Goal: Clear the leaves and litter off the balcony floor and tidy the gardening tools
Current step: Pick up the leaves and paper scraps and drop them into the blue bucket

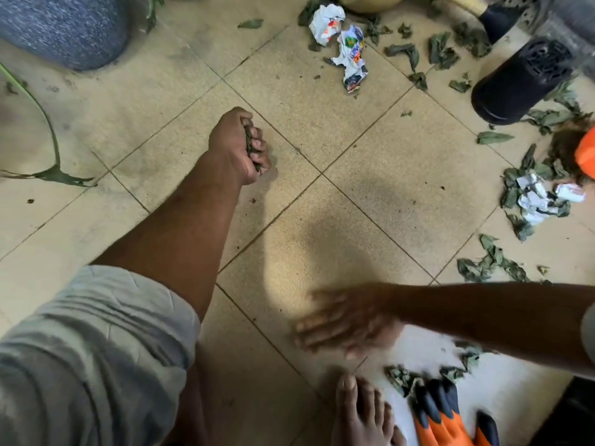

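1. Nearest, orange fabric gloves with black fingertips [446,413] lie on a white sheet [502,394] among gathered dry green leaves [402,376], seemingly a collecting spot.
2. Just above it, the right hand [346,323] reaches leftward, fingers straight and holding nothing; it is blurred.
3. Farther out, the left hand [238,144] is extended, fist curled round a clump of picked-up leaves [249,143].
4. Beyond, crumpled printed paper [341,43] and scattered leaves [441,54] lie uncollected on the beige tiled floor [322,130] beside a black plastic pot [521,82].

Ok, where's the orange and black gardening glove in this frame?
In the head view the orange and black glove lies at the bottom right, on a white sheet beside the bare foot, just below the blurred right hand.
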Motion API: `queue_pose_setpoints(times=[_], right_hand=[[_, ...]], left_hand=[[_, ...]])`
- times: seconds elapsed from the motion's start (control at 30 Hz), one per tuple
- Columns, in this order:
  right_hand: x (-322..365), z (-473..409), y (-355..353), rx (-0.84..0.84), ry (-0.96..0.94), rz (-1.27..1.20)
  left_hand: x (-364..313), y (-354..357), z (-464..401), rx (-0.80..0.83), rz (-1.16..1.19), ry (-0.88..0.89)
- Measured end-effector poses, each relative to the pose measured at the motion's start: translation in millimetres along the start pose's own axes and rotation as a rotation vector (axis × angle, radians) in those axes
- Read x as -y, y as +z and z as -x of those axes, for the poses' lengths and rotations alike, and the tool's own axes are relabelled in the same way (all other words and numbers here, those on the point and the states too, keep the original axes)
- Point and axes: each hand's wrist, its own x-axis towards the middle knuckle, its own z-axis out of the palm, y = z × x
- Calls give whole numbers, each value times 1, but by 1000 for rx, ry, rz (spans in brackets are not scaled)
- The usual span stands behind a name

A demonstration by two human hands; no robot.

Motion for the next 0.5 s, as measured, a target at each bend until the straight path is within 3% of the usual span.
queue_pose_setpoints(times=[0.03,0.1,0.17,0.27,0.3,0.4,0.47,0.5], right_hand=[[15,-8,-91,-37,-87,-173],[23,0,-140,-260,-44,-416],[19,-95,-155,-255,-246,-607],[39,-289,-276,-232,-736,-200],[50,-318,-298,-331,-861,-107],[113,-297,-290,-289,-1244,-260],[147,-266,-272,-276,-1534,-157],[157,-259,-266,-323,-1560,-113]], left_hand=[[-2,-4,-1,3,14,-2],[-5,-11,-3,0,38,-8],[-10,-19,-5,0,65,-3],[-21,-30,-7,-4,99,4],[-27,-33,-7,0,107,10],[-44,-49,-8,-7,127,42],[-53,-61,-9,-17,147,63],[-56,-68,-9,-22,160,72]])
